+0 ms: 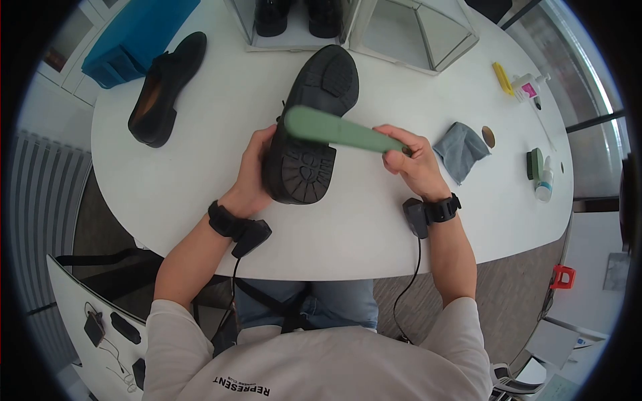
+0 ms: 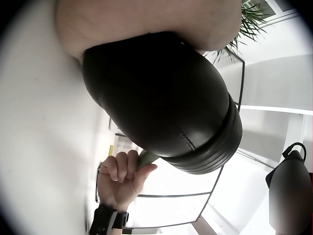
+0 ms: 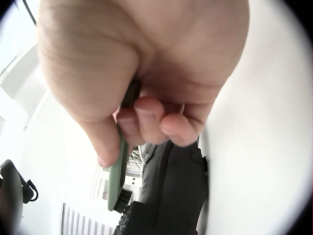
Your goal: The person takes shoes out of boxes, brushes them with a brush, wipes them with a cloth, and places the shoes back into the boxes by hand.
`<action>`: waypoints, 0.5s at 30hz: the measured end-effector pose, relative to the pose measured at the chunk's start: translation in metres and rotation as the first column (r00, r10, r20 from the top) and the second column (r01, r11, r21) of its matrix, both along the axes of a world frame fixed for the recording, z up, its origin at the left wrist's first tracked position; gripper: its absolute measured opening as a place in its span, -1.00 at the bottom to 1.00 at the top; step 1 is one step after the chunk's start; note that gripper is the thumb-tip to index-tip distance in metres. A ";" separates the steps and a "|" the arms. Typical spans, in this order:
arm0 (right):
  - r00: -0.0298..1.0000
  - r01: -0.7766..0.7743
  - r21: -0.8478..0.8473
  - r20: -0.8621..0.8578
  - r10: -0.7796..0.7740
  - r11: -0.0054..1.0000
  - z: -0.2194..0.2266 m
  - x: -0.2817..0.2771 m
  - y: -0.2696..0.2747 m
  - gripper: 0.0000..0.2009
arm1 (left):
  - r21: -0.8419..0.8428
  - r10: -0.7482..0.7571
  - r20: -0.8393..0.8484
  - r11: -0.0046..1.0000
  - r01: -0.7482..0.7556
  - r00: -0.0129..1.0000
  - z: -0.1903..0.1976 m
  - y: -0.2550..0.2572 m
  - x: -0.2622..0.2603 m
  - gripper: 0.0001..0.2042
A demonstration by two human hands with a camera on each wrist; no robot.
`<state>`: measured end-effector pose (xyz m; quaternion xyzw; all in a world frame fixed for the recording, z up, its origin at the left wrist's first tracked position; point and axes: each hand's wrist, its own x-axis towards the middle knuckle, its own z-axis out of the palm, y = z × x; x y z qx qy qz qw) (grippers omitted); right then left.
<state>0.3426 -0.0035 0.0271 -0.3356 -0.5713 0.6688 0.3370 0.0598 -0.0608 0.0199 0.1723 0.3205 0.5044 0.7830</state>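
Note:
A black shoe (image 1: 304,157) is turned with its treaded sole facing up over the white table. My left hand (image 1: 252,175) grips it from the left side near the heel; the left wrist view shows the rounded black heel (image 2: 156,98) below the palm. In my right hand (image 1: 418,164) is a green-handled brush (image 1: 341,131), pinched at its handle end between thumb and fingers. The brush crosses above the middle of the sole, slightly blurred. Its dark bristles (image 3: 123,199) face the sole in the right wrist view.
Another black shoe (image 1: 167,90) lies at left beside a blue case (image 1: 137,40). White-framed boxes (image 1: 414,33) stand at the back, one holding black footwear (image 1: 294,17). To the right are a grey cloth (image 1: 461,150), a small brush (image 1: 533,164), bottles (image 1: 545,184) and a yellow item (image 1: 503,79).

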 end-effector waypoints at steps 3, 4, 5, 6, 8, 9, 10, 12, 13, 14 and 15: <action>0.977 -0.213 0.233 0.032 0.212 0.949 -0.008 0.001 0.000 -0.59 | -0.025 -0.018 -0.012 1.000 0.018 1.000 -0.006 0.003 -0.003 -0.54; 0.977 -0.211 0.270 0.066 0.201 0.940 -0.007 -0.002 -0.001 -0.59 | 0.010 -0.040 -0.013 0.999 0.040 0.999 -0.004 0.003 -0.003 -0.54; 0.978 -0.208 0.262 0.063 0.198 0.942 -0.005 -0.004 -0.003 -0.59 | 0.001 -0.044 -0.014 0.999 0.044 0.999 -0.001 0.001 -0.001 -0.54; 0.990 -0.121 0.181 0.096 0.105 0.976 -0.001 -0.005 -0.005 -0.60 | -0.010 -0.010 -0.024 1.000 0.010 1.000 0.003 -0.001 0.001 -0.54; 0.999 0.011 0.034 0.034 -0.012 0.999 -0.001 -0.005 -0.002 -0.61 | -0.018 -0.008 -0.022 1.000 0.007 1.000 0.000 0.001 -0.001 -0.54; 0.999 0.009 0.040 0.036 -0.010 0.999 -0.002 -0.005 -0.001 -0.61 | -0.012 -0.006 -0.019 1.000 0.005 1.000 -0.002 0.001 0.000 -0.54; 0.998 0.065 0.006 -0.005 -0.065 0.998 -0.001 -0.005 0.000 -0.61 | -0.007 -0.006 -0.003 1.000 0.006 1.000 -0.004 0.001 0.000 -0.54; 0.992 0.118 -0.026 -0.049 -0.119 0.993 0.002 -0.007 0.002 -0.61 | 0.004 -0.006 0.010 1.000 0.006 1.000 -0.005 0.002 -0.001 -0.54; 0.993 0.114 -0.002 -0.009 -0.114 0.994 0.003 -0.007 0.001 -0.61 | 0.015 -0.010 -0.011 1.000 0.010 1.000 -0.004 0.002 -0.001 -0.54; 0.993 0.110 0.018 0.032 -0.110 0.994 0.002 -0.007 -0.001 -0.61 | 0.022 -0.014 -0.031 1.000 0.015 0.999 -0.005 0.002 -0.001 -0.53; 0.993 0.113 0.012 0.032 -0.113 0.994 0.003 -0.007 -0.002 -0.61 | 0.016 -0.018 -0.032 1.000 0.018 0.999 -0.005 0.001 -0.001 -0.53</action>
